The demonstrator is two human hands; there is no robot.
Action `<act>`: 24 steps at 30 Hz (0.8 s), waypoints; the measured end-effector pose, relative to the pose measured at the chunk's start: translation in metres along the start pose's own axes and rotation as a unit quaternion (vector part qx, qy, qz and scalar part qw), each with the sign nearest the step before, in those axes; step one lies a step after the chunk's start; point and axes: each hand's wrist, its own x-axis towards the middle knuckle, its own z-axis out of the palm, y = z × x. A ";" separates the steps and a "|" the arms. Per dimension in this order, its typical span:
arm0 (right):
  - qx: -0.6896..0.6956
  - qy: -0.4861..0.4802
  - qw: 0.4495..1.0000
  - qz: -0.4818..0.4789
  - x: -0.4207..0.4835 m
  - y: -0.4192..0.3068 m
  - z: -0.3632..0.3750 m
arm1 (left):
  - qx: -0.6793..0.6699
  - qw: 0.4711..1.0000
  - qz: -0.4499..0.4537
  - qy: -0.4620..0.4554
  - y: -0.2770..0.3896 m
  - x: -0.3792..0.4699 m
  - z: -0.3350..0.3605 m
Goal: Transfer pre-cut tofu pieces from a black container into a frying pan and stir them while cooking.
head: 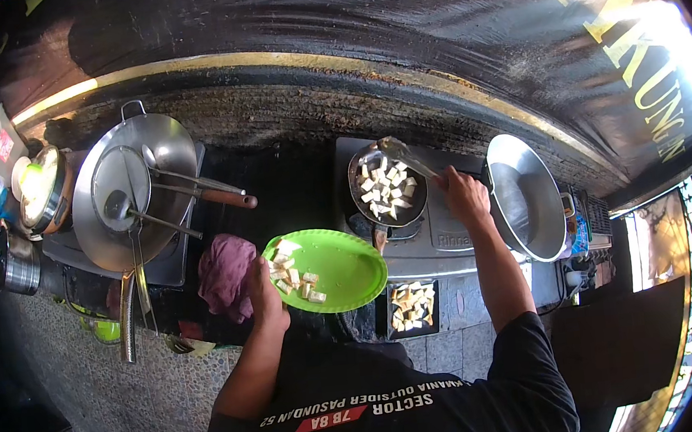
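My left hand point(268, 300) grips the left rim of a bright green oval plate point(344, 265) with a scalloped edge. Several pale, tofu-like cubes point(292, 276) lie at the plate's left side, and the rest of its surface is bare. In my right hand point(466, 196) is a long-handled cooking utensil point(409, 156), its broad head over the far rim of a small frying pan point(420, 206); its exact kind is unclear. Similar pale cubes point(387, 188) fill the pan, which sits on a gas stove point(447, 247) with its handle point(380, 237) towards me.
A black square tray point(393, 329) of browned cubes stands in front of the stove. To the right is a large metal basin point(523, 200). On the left, a wok point(166, 139) holds a strainer point(120, 174) and ladles. A purple cloth point(225, 276) lies beside my left hand.
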 end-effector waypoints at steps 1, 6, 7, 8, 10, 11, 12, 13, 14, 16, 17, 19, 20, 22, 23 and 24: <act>-0.001 -0.002 1.000 -0.001 0.000 0.001 -0.002 | -0.003 1.000 -0.001 -0.003 0.000 0.000 -0.001; -0.017 -0.001 1.000 -0.001 0.000 0.009 -0.009 | -0.001 1.000 0.011 -0.015 0.000 0.002 -0.002; -0.018 -0.013 1.000 -0.005 0.000 0.008 -0.011 | 0.003 1.000 0.009 -0.018 0.000 0.005 -0.003; -0.019 -0.013 1.000 -0.005 0.000 0.008 -0.010 | 0.008 1.000 0.008 -0.021 -0.002 0.006 -0.004; -0.010 -0.027 0.999 -0.013 -0.001 0.005 -0.008 | 0.006 1.000 0.007 -0.016 -0.004 0.007 -0.002; -0.010 -0.028 0.999 -0.013 -0.001 0.005 -0.008 | 0.004 1.000 0.007 -0.010 -0.004 0.008 -0.002; -0.009 -0.032 0.999 -0.003 -0.002 0.001 -0.012 | 0.004 1.000 0.006 -0.009 -0.003 0.006 0.000; -0.009 -0.037 0.999 0.007 -0.002 0.000 -0.014 | 0.006 1.000 0.004 -0.011 -0.001 0.004 0.002; -0.008 -0.038 0.999 0.006 -0.003 0.001 -0.013 | 0.008 1.000 0.002 -0.012 0.001 0.003 0.003; -0.007 -0.031 0.999 0.009 -0.004 0.007 -0.015 | 0.003 1.000 0.003 -0.017 0.001 0.003 0.002; -0.008 -0.031 0.999 0.009 -0.004 0.007 -0.014 | -0.001 1.000 0.004 -0.021 0.001 0.003 0.001; -0.031 -0.063 0.998 -0.004 -0.005 0.004 -0.013 | -0.005 1.000 0.001 -0.014 -0.003 0.007 -0.005; -0.031 -0.063 0.998 -0.003 -0.006 0.003 -0.013 | -0.010 1.000 -0.001 -0.008 -0.005 0.009 -0.008; -0.035 -0.065 0.997 0.002 -0.007 0.000 -0.015 | -0.006 1.000 0.000 -0.008 -0.006 0.009 -0.007; -0.036 -0.066 0.997 0.003 -0.007 0.000 -0.017 | -0.003 1.000 0.001 -0.008 -0.006 0.009 -0.007; -0.034 -0.071 0.997 0.015 -0.008 0.001 -0.021 | -0.003 1.000 0.000 -0.008 -0.006 0.008 -0.006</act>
